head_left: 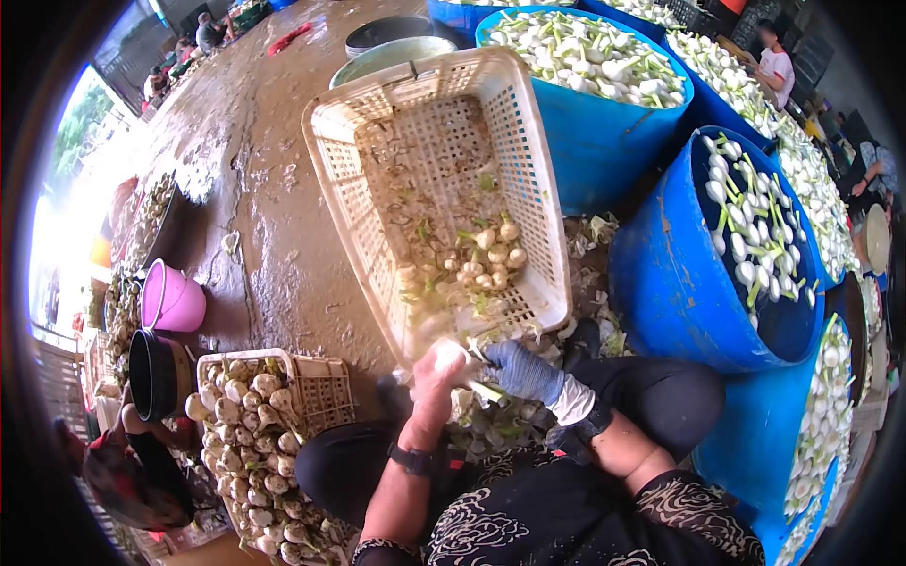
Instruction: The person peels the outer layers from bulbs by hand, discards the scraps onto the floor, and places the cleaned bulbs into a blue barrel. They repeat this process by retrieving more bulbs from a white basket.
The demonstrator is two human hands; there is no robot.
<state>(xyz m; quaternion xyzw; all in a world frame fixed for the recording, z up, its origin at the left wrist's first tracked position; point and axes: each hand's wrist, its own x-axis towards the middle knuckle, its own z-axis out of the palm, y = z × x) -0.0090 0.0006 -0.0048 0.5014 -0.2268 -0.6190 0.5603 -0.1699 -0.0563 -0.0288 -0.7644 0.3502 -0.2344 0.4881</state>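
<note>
My left hand point(436, 370), bare with a black watch on the wrist, grips a white bulb point(457, 355) just above my lap. My right hand point(522, 370) wears a blue glove with a white cuff and is closed against the bulb's stalk end, holding what looks like a short blade point(478, 351). A pale green stalk point(487, 390) sticks out under the glove. Right in front of both hands a cream plastic basket point(528, 141) leans tilted toward me, with several trimmed bulbs point(491, 257) and green scraps lying at its lower end.
Blue barrels point(661, 283) point(595, 141) full of white bulbs crowd the right side. A crate of untrimmed bulbs point(255, 424) sits at my left, with a pink bucket point(175, 300) and a black bucket point(156, 373) beyond. Another person point(132, 472) crouches lower left; trimmings litter the wet floor point(274, 189).
</note>
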